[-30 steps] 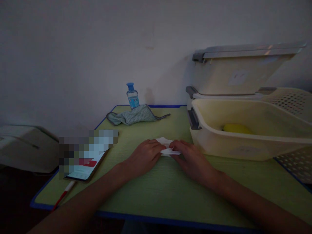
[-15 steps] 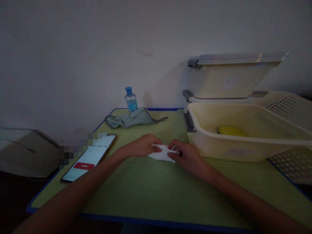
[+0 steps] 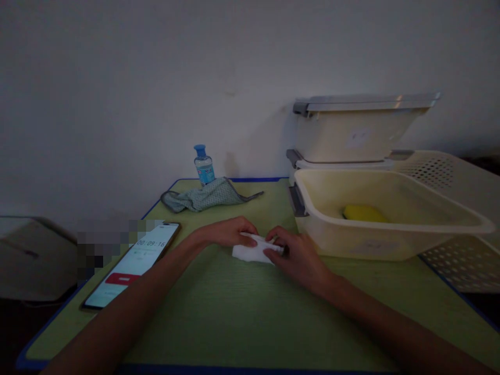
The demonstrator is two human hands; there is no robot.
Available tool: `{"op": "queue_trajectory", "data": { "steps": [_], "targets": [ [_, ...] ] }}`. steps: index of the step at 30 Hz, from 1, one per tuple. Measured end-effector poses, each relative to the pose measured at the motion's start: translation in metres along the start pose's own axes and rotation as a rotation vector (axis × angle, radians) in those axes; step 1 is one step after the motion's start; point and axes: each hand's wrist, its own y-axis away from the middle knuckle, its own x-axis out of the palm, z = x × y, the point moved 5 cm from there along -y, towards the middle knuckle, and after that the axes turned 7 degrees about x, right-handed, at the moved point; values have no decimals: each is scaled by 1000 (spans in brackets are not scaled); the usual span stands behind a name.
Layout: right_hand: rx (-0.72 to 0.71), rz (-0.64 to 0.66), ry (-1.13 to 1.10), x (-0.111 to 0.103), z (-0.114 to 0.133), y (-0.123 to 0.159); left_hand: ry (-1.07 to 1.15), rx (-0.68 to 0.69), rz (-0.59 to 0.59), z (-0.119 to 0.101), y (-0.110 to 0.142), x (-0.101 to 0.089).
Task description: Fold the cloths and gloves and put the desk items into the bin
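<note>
A small white cloth (image 3: 253, 253), folded or rolled into a short bundle, lies low over the green table in front of me. My left hand (image 3: 235, 232) pinches its left end between thumb and fingers. At the right end, my right hand (image 3: 294, 253) grips it the same way, thumb toward me. Whether the bundle is a plain cloth or a small garment, I cannot tell. Behind my hands lies a crumpled grey-green cloth (image 3: 203, 197) with a dark edging. A clear bottle (image 3: 204, 167) with a blue cap and label stands upright just behind that.
A phone (image 3: 136, 263) with a running timer lies at the left, partly behind my left forearm. To the right stands an open cream bin (image 3: 351, 242) holding a yellow item (image 3: 363, 213). A lidded bin (image 3: 347, 133) is behind it. Blue edging (image 3: 50, 330) borders the table.
The white cloth looks more compactly rolled, and more of its front face shows. Both hands keep their pinch on it. My view has shifted slightly.
</note>
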Motion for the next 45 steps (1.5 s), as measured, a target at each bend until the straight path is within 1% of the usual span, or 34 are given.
{"op": "queue_trajectory", "data": {
  "steps": [3,6,8,13,16,19,25,28,31,35,37,41,45],
  "targets": [
    [-86,-31,43,0,3,4,-20,40,-27,1,3,0],
    [-145,-77,47,-2,3,5,17,63,-29,4,7,1],
    [-138,-84,22,-3,2,4,58,62,-26,5,7,2],
    [-75,-10,-12,-2,1,0,86,54,-33,7,7,2],
    [-56,5,-3,-2,1,-1,95,39,-44,8,7,2],
    [-53,-3,-13,-2,1,-2,104,25,-71,9,7,1],
    [52,-44,69,0,-2,-5,65,43,-143,8,6,-3],
    [73,-58,95,1,-1,-4,37,65,-170,6,5,-3],
    [53,-78,112,2,0,-4,-30,94,-223,2,4,-2],
    [-1,-137,146,1,0,-5,-92,170,-310,-1,3,-3],
    [-7,-143,151,1,-1,-6,-102,171,-346,0,3,-3],
    [-2,-135,157,1,-1,-6,-117,128,-342,3,2,-3],
    [-59,-160,206,0,3,-6,-142,101,-348,1,0,-2]
  ]
}}
